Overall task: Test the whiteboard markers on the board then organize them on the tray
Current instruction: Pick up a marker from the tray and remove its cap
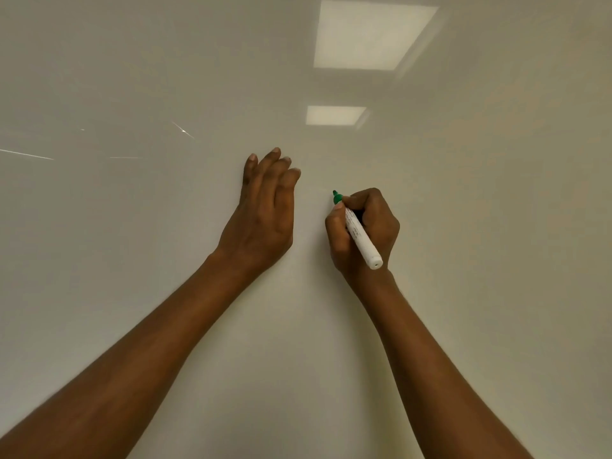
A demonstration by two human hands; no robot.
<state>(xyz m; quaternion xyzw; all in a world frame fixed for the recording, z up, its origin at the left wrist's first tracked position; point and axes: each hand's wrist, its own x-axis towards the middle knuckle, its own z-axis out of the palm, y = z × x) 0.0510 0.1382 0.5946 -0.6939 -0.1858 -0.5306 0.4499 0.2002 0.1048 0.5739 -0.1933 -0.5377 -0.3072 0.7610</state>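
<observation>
Smudging is the main risk: the left hand seems to rest against the whiteboard, fingers loosely straight and close together, nothing seen in it. If a fresh stroke runs that way, the hand could drag wet ink. Next, the green marker: uncapped, nib up and at or near the board, contact unclear, no ink mark visible yet. A dry nib or too light a press would prob. give a false fail. The right hand pinches the barrel near the nib w/ thumb and curled fingers. Tray not in view.

Materials, L to R: thin bright scratches on the glossy, smooth, off-white board; marker is a white plastic cylinder w/ small print, flat butt end, green collar and nib; rectangular ceiling-light reflections up top, so glare may hide faint lines.
</observation>
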